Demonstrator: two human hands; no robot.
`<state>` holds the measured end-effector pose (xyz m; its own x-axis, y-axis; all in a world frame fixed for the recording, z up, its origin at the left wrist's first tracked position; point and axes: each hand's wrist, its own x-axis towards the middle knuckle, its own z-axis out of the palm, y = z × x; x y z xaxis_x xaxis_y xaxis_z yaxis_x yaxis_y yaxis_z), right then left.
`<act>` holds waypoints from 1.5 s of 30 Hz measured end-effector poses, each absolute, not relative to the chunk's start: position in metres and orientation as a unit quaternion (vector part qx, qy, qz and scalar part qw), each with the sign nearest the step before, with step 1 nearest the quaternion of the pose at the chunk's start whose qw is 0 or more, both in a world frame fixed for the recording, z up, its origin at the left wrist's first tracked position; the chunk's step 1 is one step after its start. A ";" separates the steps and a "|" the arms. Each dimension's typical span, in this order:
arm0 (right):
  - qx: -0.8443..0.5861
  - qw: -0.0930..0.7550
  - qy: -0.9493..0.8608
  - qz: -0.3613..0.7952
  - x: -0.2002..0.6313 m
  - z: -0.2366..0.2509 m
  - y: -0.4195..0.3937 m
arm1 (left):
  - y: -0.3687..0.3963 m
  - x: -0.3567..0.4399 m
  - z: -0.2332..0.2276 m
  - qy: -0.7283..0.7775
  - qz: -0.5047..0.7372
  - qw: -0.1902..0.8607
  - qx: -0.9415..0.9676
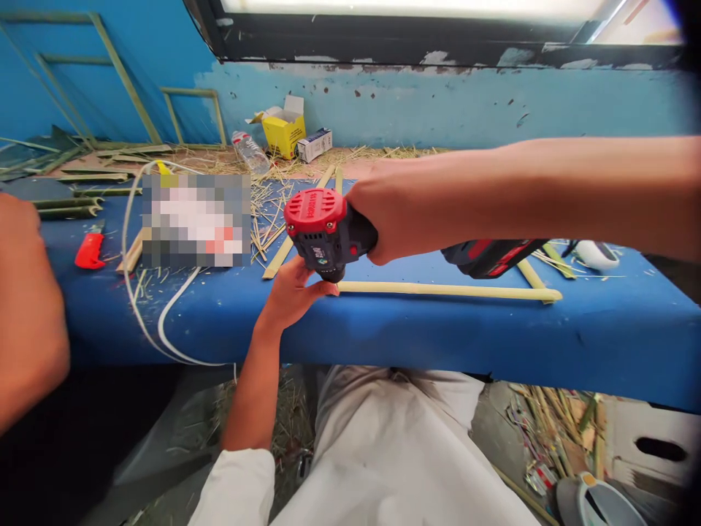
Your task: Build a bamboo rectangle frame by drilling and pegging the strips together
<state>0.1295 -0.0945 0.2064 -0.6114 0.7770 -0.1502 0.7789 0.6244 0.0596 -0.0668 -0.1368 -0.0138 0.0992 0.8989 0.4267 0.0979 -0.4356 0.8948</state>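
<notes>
**Drill held to the bamboo strip at the bench's front edge**

Head view: your right hand (391, 215) is clenched around the grip of a red-and-black cordless drill (328, 232), whose nose points down at the near edge of the blue bench (438, 329). The drill's battery end (493, 257) shows beyond your wrist. Your left hand (296, 292) reaches up from below, fingers pinched on the end of a long pale bamboo strip (449, 291) right under the drill's nose. That strip lies along the front edge of the bench and runs to your right, where it meets a second strip (530, 274) at an angle. A third strip (285, 245) slants away behind the drill toward the back of the bench.

On the left part of the bench sit a red utility knife (90, 250) and a looping white cable (147, 307). At the back edge, against the blue wall, stand a yellow box (283, 133), a small carton (315, 144) and a plastic bottle (250, 151), among straw-like shavings. Another person's arm (27, 307) enters at the far left.
</notes>
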 end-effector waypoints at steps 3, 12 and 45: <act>0.373 0.151 0.909 0.112 0.136 0.211 -0.092 | -0.143 -0.072 -0.009 0.471 0.419 0.252 0.734; 0.437 0.127 0.885 0.098 0.156 0.209 -0.092 | -0.166 -0.063 -0.028 0.545 0.384 0.111 0.737; 0.415 0.153 0.893 0.086 0.144 0.195 -0.099 | -0.167 -0.059 -0.018 0.550 0.385 0.131 0.729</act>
<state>0.1443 -0.0992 0.1950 -0.6090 0.7669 -0.2025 0.7143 0.6412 0.2805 -0.0586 -0.1666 -0.0179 0.0976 0.9037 0.4169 0.7015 -0.3596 0.6153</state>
